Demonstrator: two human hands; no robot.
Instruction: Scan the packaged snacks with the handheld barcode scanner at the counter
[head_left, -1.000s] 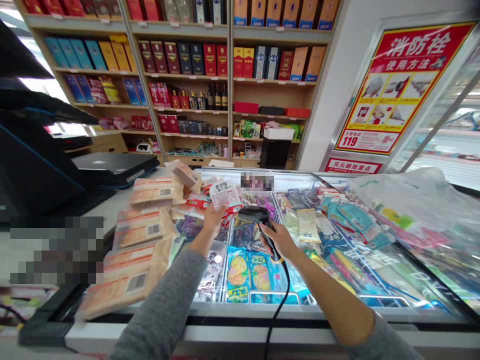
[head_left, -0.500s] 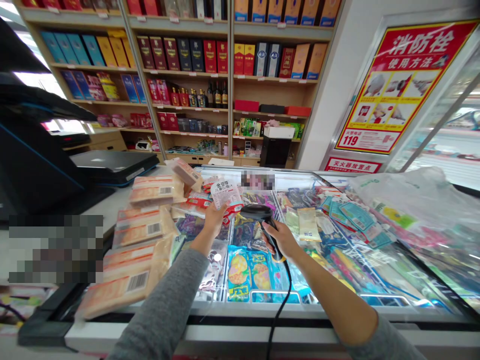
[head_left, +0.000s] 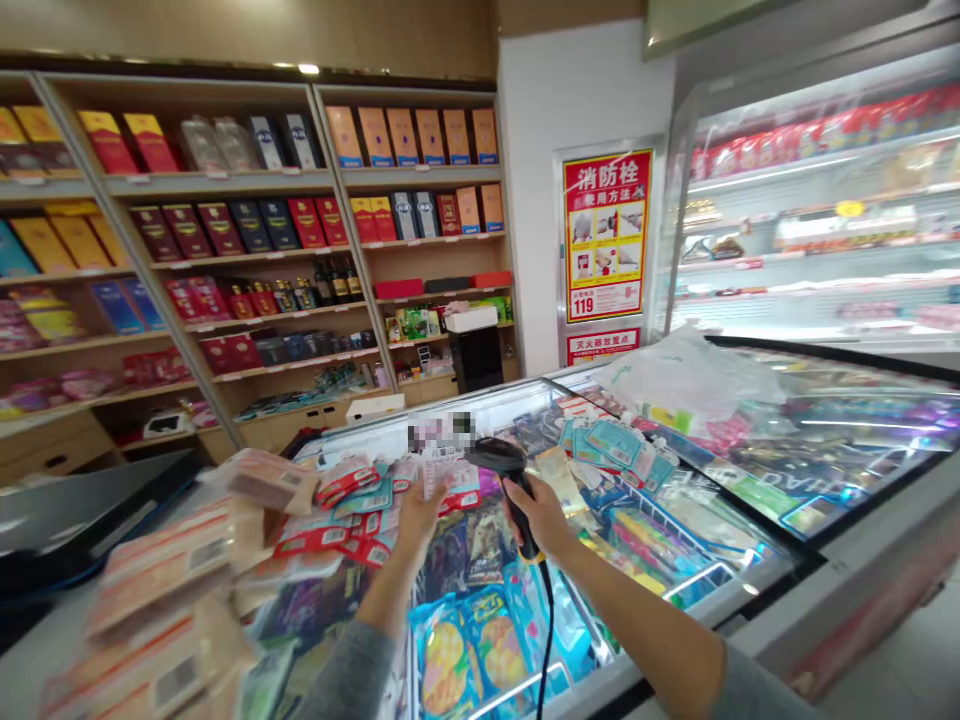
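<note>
Over the freezer (head_left: 757,590), near the middle of its glass lid, the left hand (head_left: 420,512) holds up a small white-and-red packet (head_left: 444,478), fingers curled round its lower edge so that the printed face tilts toward the scanner (head_left: 501,462). The right hand (head_left: 541,515) is wrapped round the scanner's handle, its black head level with the packet and just beside it, the cable (head_left: 546,640) hanging down toward the freezer's near edge. Judging by this, the step in hand is the reading of the packet's code: head and packet are close but not touching, and the picture is too blurred to tell whether the code faces the head. The next move calls, I think, for a small turn of the packet or the scanner to bring the code square to the head, then a steady hold. Left of the freezer's centre, red-edged packets (head_left: 341,515) lie in a loose heap on the glass, and further left tan packs (head_left: 161,570) with barcode labels are stacked. At the freezer's far right a clear bag (head_left: 694,375) rests on the lid. Behind the freezer stand shelves (head_left: 247,250) of boxed goods.
</note>
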